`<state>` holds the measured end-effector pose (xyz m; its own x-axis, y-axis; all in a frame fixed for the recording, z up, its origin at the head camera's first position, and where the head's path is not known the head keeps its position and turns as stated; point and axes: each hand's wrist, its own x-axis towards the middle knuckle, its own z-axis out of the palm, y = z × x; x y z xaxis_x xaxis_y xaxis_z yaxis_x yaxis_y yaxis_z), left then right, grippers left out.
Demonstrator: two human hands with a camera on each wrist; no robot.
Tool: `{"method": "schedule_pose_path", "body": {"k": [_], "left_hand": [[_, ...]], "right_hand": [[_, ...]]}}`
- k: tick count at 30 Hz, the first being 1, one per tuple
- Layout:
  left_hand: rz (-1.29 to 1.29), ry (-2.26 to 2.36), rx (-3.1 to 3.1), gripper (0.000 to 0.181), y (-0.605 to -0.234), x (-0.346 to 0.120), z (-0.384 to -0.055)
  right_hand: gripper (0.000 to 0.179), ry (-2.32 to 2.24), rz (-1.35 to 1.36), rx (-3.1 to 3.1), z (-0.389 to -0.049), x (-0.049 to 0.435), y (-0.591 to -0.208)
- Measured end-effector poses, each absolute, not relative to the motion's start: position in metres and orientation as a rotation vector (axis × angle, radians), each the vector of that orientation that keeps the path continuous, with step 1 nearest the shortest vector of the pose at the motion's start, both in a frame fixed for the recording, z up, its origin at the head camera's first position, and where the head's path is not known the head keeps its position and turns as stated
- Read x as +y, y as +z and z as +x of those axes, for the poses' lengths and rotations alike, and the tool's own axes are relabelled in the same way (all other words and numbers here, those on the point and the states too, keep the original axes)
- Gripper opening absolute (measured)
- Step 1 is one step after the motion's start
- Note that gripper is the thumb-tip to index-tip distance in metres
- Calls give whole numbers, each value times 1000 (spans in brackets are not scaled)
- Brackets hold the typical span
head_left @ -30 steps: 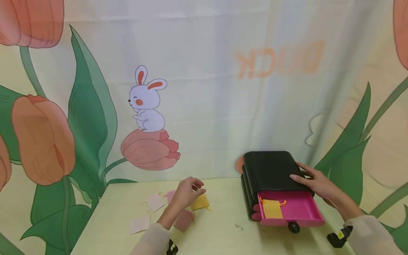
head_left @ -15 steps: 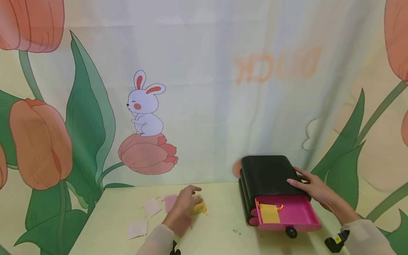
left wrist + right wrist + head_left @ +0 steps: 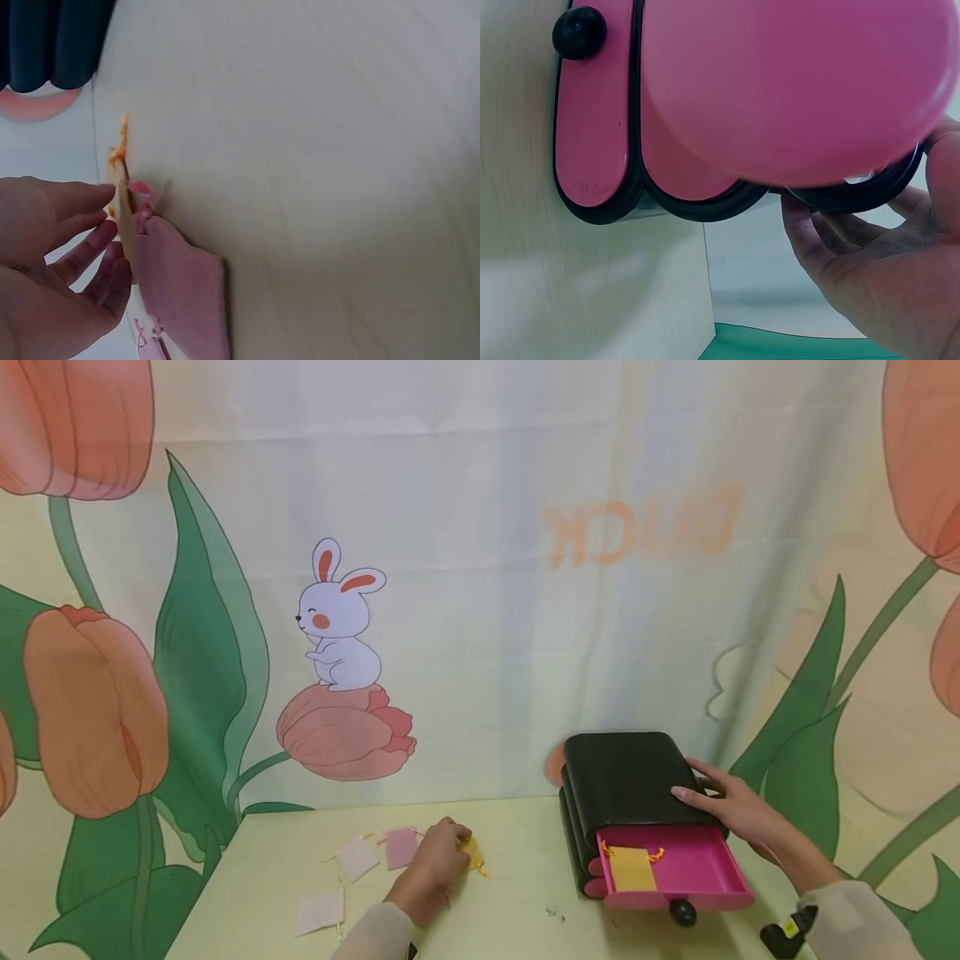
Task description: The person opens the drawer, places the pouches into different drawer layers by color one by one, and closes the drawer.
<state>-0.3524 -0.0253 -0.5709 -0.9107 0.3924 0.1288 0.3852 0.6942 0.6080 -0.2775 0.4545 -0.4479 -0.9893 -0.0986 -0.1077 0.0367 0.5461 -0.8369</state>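
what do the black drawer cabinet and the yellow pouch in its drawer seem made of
Drawer cabinet: probably plastic, smooth with a soft sheen and rounded, molded-looking edges. Yellow pouch: likely matte fabric, with cords at two corners; exact fiber unclear.

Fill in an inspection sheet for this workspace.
Surface: pale yellow flat tabletop; small dark marks.
Job's things: small yellow fabric drawstring pouch; glossy black rounded cabinet, its pink drawer pulled open, second yellow pouch inside.
Clutter: pink fabric drawstring pouches, scattered.
Hands: left hand touches the first pouch, grip unclear; right hand holds the cabinet, thumb on top.
Cables: nothing seen.
Surroundings: pale fabric curtain printed with tulips and a white rabbit.
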Motion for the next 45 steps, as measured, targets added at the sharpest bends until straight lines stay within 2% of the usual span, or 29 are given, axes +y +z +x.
{"method": "schedule_pose_path", "body": {"k": [11, 19, 27, 35, 39, 45], "left_hand": [[643, 1054, 2872, 10, -585, -29, -351], [628, 1099, 2876, 17, -579, -31, -349], [791, 1138, 2880, 13, -535, -22, -339], [974, 1434, 2752, 6, -469, 0, -304], [995, 1568, 2663, 7, -445, 17, -289], [951, 1700, 2545, 8, -431, 50, -278]], "right_hand": [[89, -1434, -45, 2625, -276, 451, -450], [87, -1430, -61, 2644, -276, 450, -451], [89, -1417, -65, 2658, -278, 450, -450], [89, -1388, -77, 2687, -274, 451, -448], [88, -1385, -85, 2685, -275, 450, -449], [87, -1459, -65, 2584, -274, 452, -450]]}}
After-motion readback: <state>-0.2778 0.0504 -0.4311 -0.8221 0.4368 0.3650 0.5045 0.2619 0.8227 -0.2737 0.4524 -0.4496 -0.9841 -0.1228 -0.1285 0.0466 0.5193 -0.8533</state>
